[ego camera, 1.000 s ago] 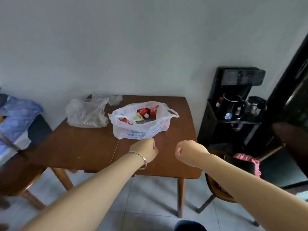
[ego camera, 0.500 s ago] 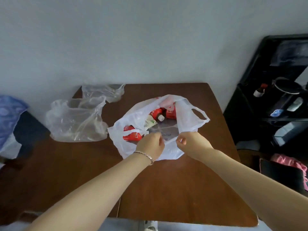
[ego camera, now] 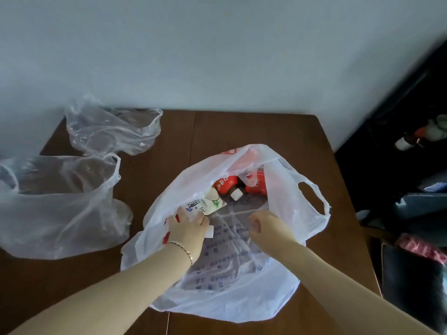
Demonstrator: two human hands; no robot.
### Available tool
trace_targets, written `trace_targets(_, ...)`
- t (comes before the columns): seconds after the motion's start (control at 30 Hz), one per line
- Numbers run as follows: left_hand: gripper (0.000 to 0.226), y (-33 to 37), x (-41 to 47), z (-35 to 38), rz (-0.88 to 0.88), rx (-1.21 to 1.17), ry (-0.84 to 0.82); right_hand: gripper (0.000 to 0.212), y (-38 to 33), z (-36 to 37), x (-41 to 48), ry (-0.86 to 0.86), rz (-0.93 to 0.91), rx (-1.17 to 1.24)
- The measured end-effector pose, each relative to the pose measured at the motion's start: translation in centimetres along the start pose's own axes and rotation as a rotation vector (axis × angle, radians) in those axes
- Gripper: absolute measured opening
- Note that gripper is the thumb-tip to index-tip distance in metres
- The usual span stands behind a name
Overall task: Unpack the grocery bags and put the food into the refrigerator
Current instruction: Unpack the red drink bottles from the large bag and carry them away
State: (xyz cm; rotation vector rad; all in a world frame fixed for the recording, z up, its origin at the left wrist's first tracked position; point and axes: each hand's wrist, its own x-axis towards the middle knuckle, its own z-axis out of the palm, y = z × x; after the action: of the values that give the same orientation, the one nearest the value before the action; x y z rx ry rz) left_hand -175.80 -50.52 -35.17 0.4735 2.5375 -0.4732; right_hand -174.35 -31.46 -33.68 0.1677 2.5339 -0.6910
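Note:
A white plastic grocery bag (ego camera: pixel 285 189) lies open on the brown table (ego camera: pixel 242 131). Inside it I see a white and green carton (ego camera: pixel 205 204), a red bottle with a white cap (ego camera: pixel 227 186) and a red pack (ego camera: pixel 257 186). My left hand (ego camera: pixel 187 229) reaches into the bag's left side, fingers closed around a red and white packet beside the carton. My right hand (ego camera: pixel 266 226) pinches the bag's near rim, holding the opening apart.
Two clear, crumpled plastic bags lie at the table's left: a large one (ego camera: pixel 60 204) and a smaller one (ego camera: pixel 111 131) behind it. A pale wall runs behind the table. A dark shelf unit with a small bottle (ego camera: pixel 408 141) stands to the right.
I have come much closer to the table. Both hands went from fists in the air to the white bag: the left reached inside, the right pulled the rim open.

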Motion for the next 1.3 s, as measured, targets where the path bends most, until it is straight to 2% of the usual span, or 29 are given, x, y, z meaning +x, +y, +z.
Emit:
trace_targets(0.1, 0.049, -1.0, 0.3, 0.5, -0.072, -0.1, 0.125, 0.055, -1.1, 1.4, 4.2, -0.041, -0.079, -0.049)
trace_targets(0.17, 0.048, -1.5, 0.2, 0.3, -0.072, -0.159, 0.175, 0.06, -2.1, 2.3, 6.9, -0.031, -0.107, -0.124)
trace_targets(0.27, 0.052, -1.3, 0.7, 0.6, 0.1, -0.093, 0.241, 0.038, -2.6, 2.9, 10.1, 0.016, -0.075, -0.191)
trace_targets(0.33, 0.054, -0.3, 1.4, 1.9, 0.21, -0.05, 0.188, 0.027, -2.3, 3.2, 11.1, -0.002, -0.085, -0.212)
trace_targets(0.4, 0.051, 0.6, 1.7, 1.3, 0.215, -0.042, 0.182, 0.022, -1.7, 3.4, 10.8, -0.012, -0.149, -0.188)
trace_targets(0.47, 0.043, 1.2, 2.3, 1.0, 0.201, 0.009, 0.095, 0.019, -1.2, 3.2, 9.4, -0.019, -0.201, -0.155)
trace_targets(0.57, 0.039, 2.1, 4.0, 0.7, 0.27, 0.226, -0.009, 0.02, -0.4, 2.1, 6.4, -0.028, -0.241, -0.156)
trace_targets(0.7, 0.034, 2.5, 2.9, 0.0, 0.233, 0.139, -0.045, 0.014, 0.7, 0.7, 2.4, -0.025, -0.235, -0.003)
trace_targets(0.87, 0.035, 0.7, -0.9, -0.2, 0.079, -0.151, 0.109, 0.006, 0.9, 0.4, 0.3, -0.037, -0.184, 0.116)
trace_targets(0.97, 0.038, 0.6, -2.7, 0.4, 0.061, -0.286, 0.169, 0.007, -0.1, 0.9, -0.1, -0.068, -0.203, 0.136)
trace_targets(1.17, 0.03, 1.5, -3.6, 2.0, 0.004, -0.327, 0.375, 0.015, -4.2, 1.7, -0.5, -0.16, -0.258, -0.018)
trace_targets(1.3, 0.038, 0.1, -3.2, 3.9, 0.005, -0.445, 0.558, 0.016, -5.6, 2.4, -0.7, -0.274, -0.203, 0.106)
